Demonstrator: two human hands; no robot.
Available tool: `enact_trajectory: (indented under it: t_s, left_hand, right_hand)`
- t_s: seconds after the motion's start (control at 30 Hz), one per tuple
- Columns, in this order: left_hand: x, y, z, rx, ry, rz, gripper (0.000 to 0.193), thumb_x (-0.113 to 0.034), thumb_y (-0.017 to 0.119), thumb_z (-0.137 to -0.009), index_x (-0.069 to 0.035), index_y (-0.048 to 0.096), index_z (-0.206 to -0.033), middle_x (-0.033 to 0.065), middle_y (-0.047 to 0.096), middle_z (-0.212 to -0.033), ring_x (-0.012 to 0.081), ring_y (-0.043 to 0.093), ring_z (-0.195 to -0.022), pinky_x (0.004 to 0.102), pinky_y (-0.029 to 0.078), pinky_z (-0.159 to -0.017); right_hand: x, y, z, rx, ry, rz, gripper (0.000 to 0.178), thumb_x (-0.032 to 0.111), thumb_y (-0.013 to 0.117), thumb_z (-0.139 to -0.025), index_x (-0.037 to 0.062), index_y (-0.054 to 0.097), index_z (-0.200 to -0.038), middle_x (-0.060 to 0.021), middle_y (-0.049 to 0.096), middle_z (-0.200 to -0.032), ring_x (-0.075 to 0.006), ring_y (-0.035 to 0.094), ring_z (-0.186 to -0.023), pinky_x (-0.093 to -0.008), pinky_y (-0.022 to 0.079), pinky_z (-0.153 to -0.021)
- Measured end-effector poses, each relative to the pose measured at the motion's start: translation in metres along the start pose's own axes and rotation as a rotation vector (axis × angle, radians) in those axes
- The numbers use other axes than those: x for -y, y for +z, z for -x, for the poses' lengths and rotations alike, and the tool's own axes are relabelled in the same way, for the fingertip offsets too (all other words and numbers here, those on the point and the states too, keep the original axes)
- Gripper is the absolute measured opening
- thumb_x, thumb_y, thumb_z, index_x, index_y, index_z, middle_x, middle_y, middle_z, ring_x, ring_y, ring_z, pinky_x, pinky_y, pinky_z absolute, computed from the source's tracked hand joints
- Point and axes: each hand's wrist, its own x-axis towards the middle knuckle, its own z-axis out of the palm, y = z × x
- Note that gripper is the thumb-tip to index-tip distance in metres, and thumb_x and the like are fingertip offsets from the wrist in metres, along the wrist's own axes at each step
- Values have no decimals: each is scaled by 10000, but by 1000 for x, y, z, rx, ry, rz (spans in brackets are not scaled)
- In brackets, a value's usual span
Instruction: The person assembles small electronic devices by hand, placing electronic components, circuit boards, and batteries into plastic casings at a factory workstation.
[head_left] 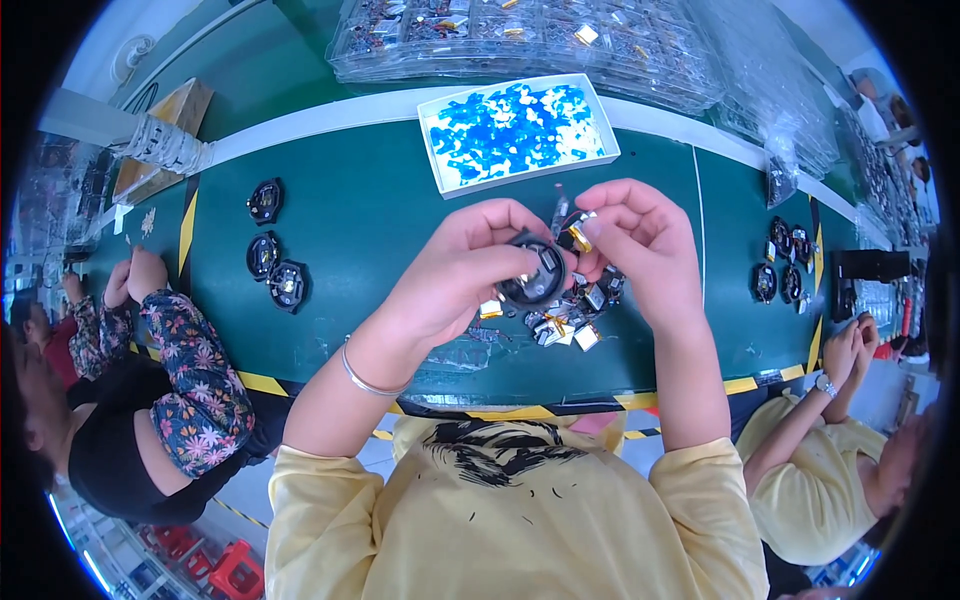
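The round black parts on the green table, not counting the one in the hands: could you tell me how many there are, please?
6 at least: three at left, one above a pair; about three clustered at right, which overlap, so more may be hidden.

I wear a pale yellow short-sleeved shirt (510, 510) with a black brush-stroke print across the chest. A thin silver bangle (368, 381) circles my wrist just below my left hand (455, 275). My right hand (645, 245) is bare, without rings.
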Motion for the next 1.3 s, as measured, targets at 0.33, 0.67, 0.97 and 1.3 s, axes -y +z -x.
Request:
enact_trajectory:
  t_s: [0.33, 0.67, 0.97, 1.3]
  left_hand:
    - [8, 3, -6, -179, -9, 47, 134, -97, 605, -854, 10, 635, -929, 55, 646, -858, 102, 604, -766, 230, 476, -697]
    - [9, -2, -6, -196, 16, 139, 114, -72, 630, -824, -6, 618, -917, 48, 631, -848, 110, 605, -778, 244, 482, -699]
    - [7, -4, -10, -189, -28, 63, 101, -47, 621, -814, 4, 608, -900, 82, 629, -807, 177, 626, -729, 276, 501, -685]
    - [9, -5, -9, -257, -21, 59, 116, -78, 615, -825, -10, 614, -920, 63, 632, -807, 139, 628, -714, 257, 520, -630]
  right_hand:
    - [-10, 20, 4, -206, -787, 882, 159, -49, 660, -698, 21, 659, -842, -91, 630, -789, -213, 619, -712, -275, 486, -633]
    - [-6, 27, 3, -105, -600, 730, 95, -72, 609, -724, 1, 596, -784, -86, 580, -739, -181, 592, -659, -264, 468, -595]
    - [-22, -8, -20, -128, -562, 1238, 64, -36, 585, -753, 2, 611, -797, -93, 566, -777, -231, 565, -757, -304, 455, -706]
    - [-14, 29, 2, -160, -687, 820, 161, 2, 714, -680, 28, 650, -826, -88, 638, -758, -177, 628, -653, -261, 498, -590]
